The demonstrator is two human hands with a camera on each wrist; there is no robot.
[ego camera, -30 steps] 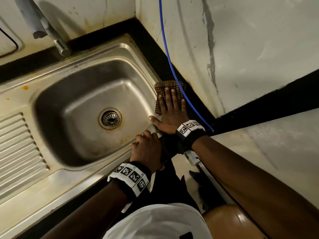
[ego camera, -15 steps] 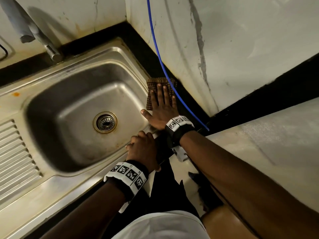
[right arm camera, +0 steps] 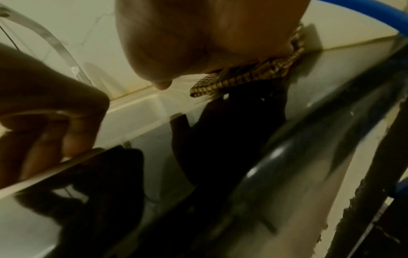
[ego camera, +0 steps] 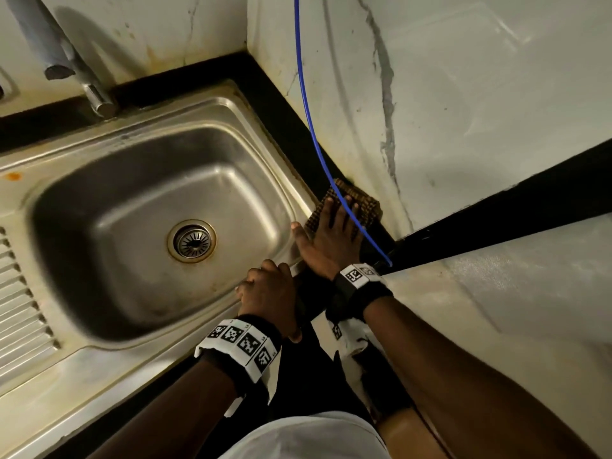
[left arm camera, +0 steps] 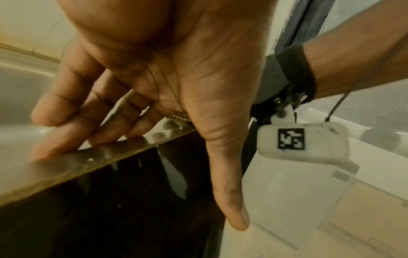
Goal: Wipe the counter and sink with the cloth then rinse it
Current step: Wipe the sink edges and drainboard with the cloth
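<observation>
— While my right hand (ego camera: pixel 331 240) lies flat on the brown waffle-weave cloth (ego camera: pixel 361 200), fingers straight, I press it onto the black surface (ego camera: pixel 291 134) in the corner beside the wall, just right of the steel sink (ego camera: pixel 258 127).

— And your left hand (ego camera: pixel 268 293)?

— It braces on the sink's front rim, fingers (left arm camera: pixel 73 122) loosely bent over the edge with the tips touching the steel, thumb hanging down the dark front, holding nothing.

— What could go wrong?

— A blue hose (ego camera: pixel 314 140) crosses right above my knuckles. If I sweep wide, I judge I could snag it. And since I only press and do not grip, the cloth could bunch against the wall or slip out from under my palm.

— The rinse?

— Not begun; the tap (ego camera: pixel 96 97) shows no water.
</observation>
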